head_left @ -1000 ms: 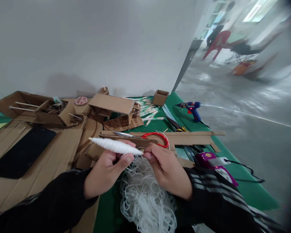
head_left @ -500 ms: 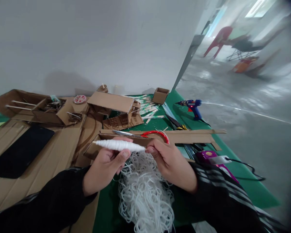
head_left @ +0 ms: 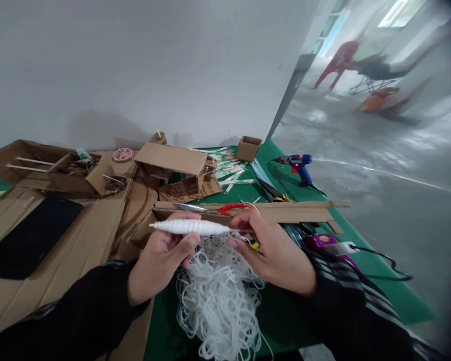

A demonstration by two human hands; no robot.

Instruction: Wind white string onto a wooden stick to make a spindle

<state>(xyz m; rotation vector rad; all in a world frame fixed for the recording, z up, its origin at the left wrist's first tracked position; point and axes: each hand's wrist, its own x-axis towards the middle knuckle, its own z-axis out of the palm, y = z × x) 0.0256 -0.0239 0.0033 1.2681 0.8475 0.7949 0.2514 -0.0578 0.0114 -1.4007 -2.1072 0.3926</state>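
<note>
A thin stick wound with white string, a spindle shape [head_left: 188, 226], lies nearly level across the middle. My left hand [head_left: 169, 250] is closed around its left half, thumb in front. My right hand [head_left: 263, 250] is at the bare right end of the stick, thumb and fingers around it, with a strand of string by the fingers. Below both hands hangs a loose tangled heap of white string [head_left: 221, 301]. Just behind the hands, red-handled scissors [head_left: 199, 207] rest on an open cardboard box [head_left: 146, 228], partly hidden by my right hand.
Cardboard boxes [head_left: 173, 158] and wrapped sticks [head_left: 229, 168] stand along the wall. A blue glue gun [head_left: 298, 165], black pliers [head_left: 272, 190] and a purple power strip [head_left: 323, 241] are at the right. A black tablet [head_left: 33, 235] lies at the left on cardboard.
My right hand has opened slightly and moved right, showing more of the bare stick end. The wound stick has shifted a little right and is more level. The loose string has swung left.
</note>
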